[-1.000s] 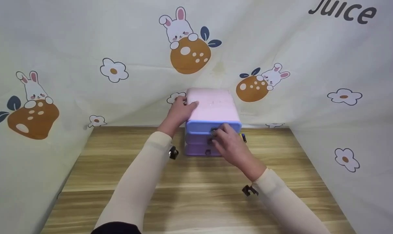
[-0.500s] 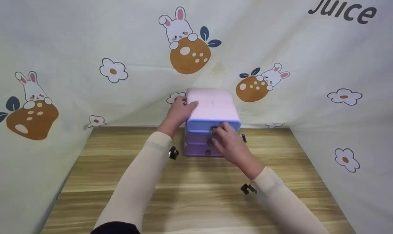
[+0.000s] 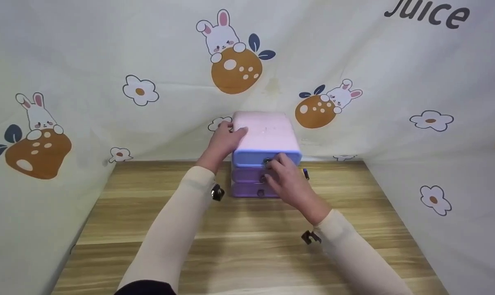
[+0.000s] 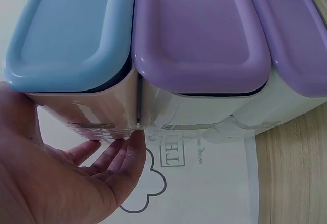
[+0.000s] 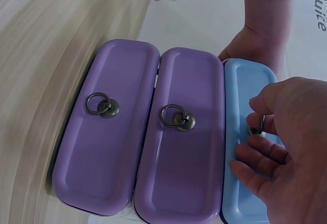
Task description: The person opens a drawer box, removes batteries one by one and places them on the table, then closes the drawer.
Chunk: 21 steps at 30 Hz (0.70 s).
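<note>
A small pink-topped drawer cabinet stands against the cloth at the back of the table. It has a blue drawer front above two purple drawer fronts. My left hand rests on the cabinet's upper left edge, thumb on the top; the left wrist view shows its fingertips touching the side wall. My right hand pinches the ring pull of the blue drawer, thumb and forefinger at the ring. Its other fingers lie near the blue front. Metal ring pulls hang on both purple fronts.
Behind and at both sides hangs a printed cloth with rabbits, orange fruit and flowers. A small yellow and blue item shows partly at the cabinet's right side. Wood-grain tabletop stretches in front.
The blue drawer front has slid slightly back toward the cabinet with my right hand, and more of the purple front beneath shows. My left hand has stayed in place. The head view has shifted slightly.
</note>
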Each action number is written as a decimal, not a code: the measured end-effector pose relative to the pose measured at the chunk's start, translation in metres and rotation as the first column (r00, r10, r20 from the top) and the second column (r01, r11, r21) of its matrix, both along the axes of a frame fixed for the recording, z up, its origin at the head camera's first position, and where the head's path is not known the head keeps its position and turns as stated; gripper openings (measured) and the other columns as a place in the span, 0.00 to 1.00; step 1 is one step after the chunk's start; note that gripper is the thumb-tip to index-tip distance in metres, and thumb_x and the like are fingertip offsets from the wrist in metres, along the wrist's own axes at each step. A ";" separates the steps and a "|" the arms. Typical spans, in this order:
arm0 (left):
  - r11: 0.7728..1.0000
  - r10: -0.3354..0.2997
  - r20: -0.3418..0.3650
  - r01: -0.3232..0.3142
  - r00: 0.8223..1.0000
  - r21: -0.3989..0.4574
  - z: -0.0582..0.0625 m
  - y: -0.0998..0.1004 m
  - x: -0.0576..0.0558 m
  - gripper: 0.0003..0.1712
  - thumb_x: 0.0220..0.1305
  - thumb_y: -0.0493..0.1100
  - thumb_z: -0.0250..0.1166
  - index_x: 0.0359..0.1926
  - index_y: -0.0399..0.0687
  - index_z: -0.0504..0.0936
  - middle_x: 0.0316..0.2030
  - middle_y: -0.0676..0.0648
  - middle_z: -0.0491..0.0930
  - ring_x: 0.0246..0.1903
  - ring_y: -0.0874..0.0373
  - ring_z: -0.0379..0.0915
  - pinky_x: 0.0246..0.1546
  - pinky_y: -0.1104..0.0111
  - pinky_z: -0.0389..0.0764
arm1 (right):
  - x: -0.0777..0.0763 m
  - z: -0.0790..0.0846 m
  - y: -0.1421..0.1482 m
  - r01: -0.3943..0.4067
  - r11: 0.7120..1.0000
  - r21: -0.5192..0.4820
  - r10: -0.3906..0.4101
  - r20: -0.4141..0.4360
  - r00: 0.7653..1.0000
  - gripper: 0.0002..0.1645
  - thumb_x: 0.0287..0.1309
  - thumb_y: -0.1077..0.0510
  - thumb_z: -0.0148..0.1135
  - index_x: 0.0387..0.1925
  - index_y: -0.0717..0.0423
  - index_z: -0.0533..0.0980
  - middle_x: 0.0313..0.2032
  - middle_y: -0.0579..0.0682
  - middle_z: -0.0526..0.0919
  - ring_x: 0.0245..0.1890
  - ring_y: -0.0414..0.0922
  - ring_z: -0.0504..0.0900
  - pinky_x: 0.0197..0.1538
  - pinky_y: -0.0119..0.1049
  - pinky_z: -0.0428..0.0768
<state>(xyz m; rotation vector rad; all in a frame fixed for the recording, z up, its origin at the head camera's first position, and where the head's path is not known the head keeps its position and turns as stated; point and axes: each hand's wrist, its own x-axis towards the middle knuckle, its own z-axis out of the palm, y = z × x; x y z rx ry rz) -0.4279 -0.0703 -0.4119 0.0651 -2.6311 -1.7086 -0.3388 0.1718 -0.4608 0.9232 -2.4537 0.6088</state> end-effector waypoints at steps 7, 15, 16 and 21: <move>1.000 0.004 -0.006 -0.004 1.000 0.004 0.000 0.000 -0.001 0.45 0.78 0.65 0.62 0.80 0.39 0.67 0.75 0.35 0.73 0.74 0.42 0.69 0.74 0.48 0.72 | -0.001 -0.001 0.001 -0.019 1.000 0.000 0.019 -0.017 1.000 0.11 0.70 0.61 0.74 0.51 0.57 0.82 0.46 0.52 0.75 0.46 0.51 0.78 0.52 0.48 0.84; 0.999 0.003 -0.056 -0.005 0.998 -0.036 -0.001 0.000 -0.003 0.44 0.78 0.64 0.63 0.79 0.38 0.69 0.73 0.35 0.75 0.73 0.41 0.71 0.73 0.50 0.73 | 0.002 -0.006 0.004 -0.028 1.000 -0.006 0.028 -0.063 0.998 0.17 0.68 0.62 0.75 0.54 0.55 0.80 0.47 0.53 0.78 0.48 0.53 0.81 0.54 0.52 0.84; 0.999 0.003 -0.056 -0.005 0.998 -0.037 -0.001 0.000 -0.003 0.44 0.78 0.64 0.63 0.79 0.38 0.69 0.74 0.35 0.74 0.74 0.41 0.70 0.73 0.50 0.72 | 0.004 -0.007 0.004 -0.013 1.000 0.001 0.013 -0.050 0.999 0.17 0.69 0.62 0.75 0.56 0.55 0.80 0.48 0.53 0.78 0.49 0.53 0.81 0.54 0.52 0.84; 0.999 0.002 -0.048 -0.004 0.999 -0.038 -0.001 0.000 -0.004 0.44 0.78 0.64 0.62 0.80 0.39 0.68 0.75 0.35 0.73 0.75 0.41 0.69 0.75 0.50 0.71 | 0.016 -0.017 0.005 0.058 0.998 0.038 -0.057 -0.015 0.998 0.18 0.68 0.60 0.76 0.55 0.57 0.80 0.48 0.53 0.77 0.49 0.55 0.81 0.56 0.55 0.83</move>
